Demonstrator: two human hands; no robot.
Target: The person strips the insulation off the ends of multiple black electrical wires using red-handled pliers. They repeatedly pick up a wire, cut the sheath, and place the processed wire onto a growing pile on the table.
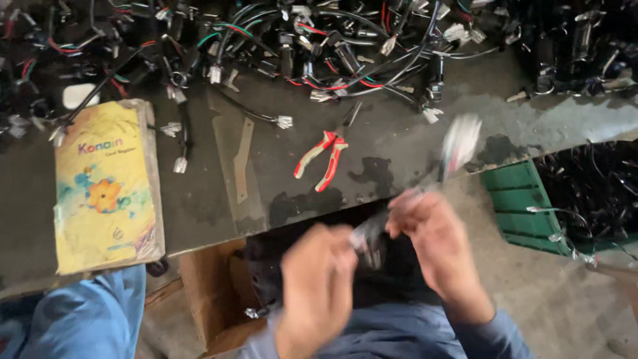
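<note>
My left hand (pixel 318 279) and my right hand (pixel 430 238) meet below the table's front edge, both closed on a black wire harness (pixel 372 233). The harness is blurred by motion. Its cable runs up and to the right from my right hand and ends in a white connector (pixel 460 139) hovering over the table edge. Red-and-white handled pliers (pixel 325 156) lie on the dark table (pixel 199 199) just beyond my hands, apart from them.
A heap of black wire harnesses with white connectors (pixel 319 46) covers the table's far side. A yellow book (pixel 106 186) lies at the left. A cardboard box (pixel 212 299) sits under the table; a green crate (pixel 522 206) of harnesses stands at right.
</note>
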